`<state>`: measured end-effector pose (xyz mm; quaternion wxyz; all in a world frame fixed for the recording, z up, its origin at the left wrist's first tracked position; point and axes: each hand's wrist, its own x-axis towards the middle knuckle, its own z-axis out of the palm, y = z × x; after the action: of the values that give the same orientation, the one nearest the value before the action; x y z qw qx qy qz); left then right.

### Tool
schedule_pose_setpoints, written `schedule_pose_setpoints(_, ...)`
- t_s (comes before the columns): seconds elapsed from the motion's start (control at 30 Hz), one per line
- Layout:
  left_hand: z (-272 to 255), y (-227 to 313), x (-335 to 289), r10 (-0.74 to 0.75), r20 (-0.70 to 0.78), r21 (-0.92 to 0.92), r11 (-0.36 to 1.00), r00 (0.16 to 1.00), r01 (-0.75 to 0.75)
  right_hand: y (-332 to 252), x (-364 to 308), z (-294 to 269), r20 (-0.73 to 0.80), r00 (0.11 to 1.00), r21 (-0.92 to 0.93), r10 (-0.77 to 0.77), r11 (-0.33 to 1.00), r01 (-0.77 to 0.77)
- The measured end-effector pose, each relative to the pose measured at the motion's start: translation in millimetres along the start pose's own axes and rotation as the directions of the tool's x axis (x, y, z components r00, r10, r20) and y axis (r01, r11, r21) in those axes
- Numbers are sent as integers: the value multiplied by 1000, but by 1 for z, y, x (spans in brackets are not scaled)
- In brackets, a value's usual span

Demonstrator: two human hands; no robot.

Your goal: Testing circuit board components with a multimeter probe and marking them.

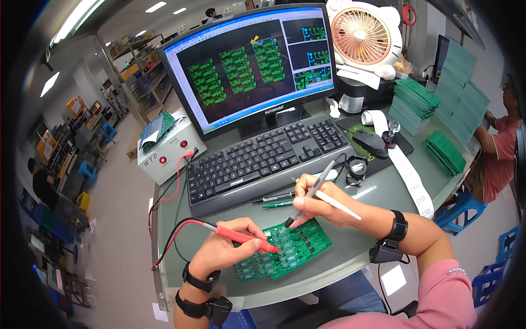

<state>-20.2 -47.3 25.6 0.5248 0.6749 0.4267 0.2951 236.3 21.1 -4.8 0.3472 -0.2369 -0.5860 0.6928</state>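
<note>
A green circuit board panel [296,249] lies flat near the front edge of the glass desk [383,192]. My left hand [224,249] grips a red test probe [246,238], its tip touching the board's left-middle area. My right hand [323,205] holds a black test probe [309,194] with its tip down on the board's upper edge. The same hand also has a thin white stick [342,207] lying between its fingers. Red and black leads run from the probes off to the left.
A black keyboard [263,156] and a monitor [252,66] showing board layouts stand behind the board. A white tester box [164,153] sits left. Two pens [276,200], a mouse [370,142], a loupe [356,167], a paper strip [408,175], green board stacks [444,153] and a fan [361,35] lie right. A person sits far right.
</note>
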Motion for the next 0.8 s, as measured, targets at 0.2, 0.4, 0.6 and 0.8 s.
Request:
schedule_pose_setpoints(0.2, 6, -1, -5, -34, -26, 28, 999, 999, 34, 6, -5, 5, -54, 998, -15, -27, 1000, 26)
schedule_pose_setpoints(0.4, 6, 1, -4, -43, -11, -8, 999, 999, 42, 12, -4, 4, -91, 995, -80, -43, 996, 36)
schedule_pose_setpoints(0.6, 15, -11, 4, -2, -139, -108, 994, 990, -13, 10, -5, 5, -24, 997, -214, -70, 975, 63)
schedule_pose_setpoints(0.8, 16, -16, 5, 52, -136, -116, 991, 989, -68, 11, -3, 4, -75, 995, -112, -68, 992, 59)
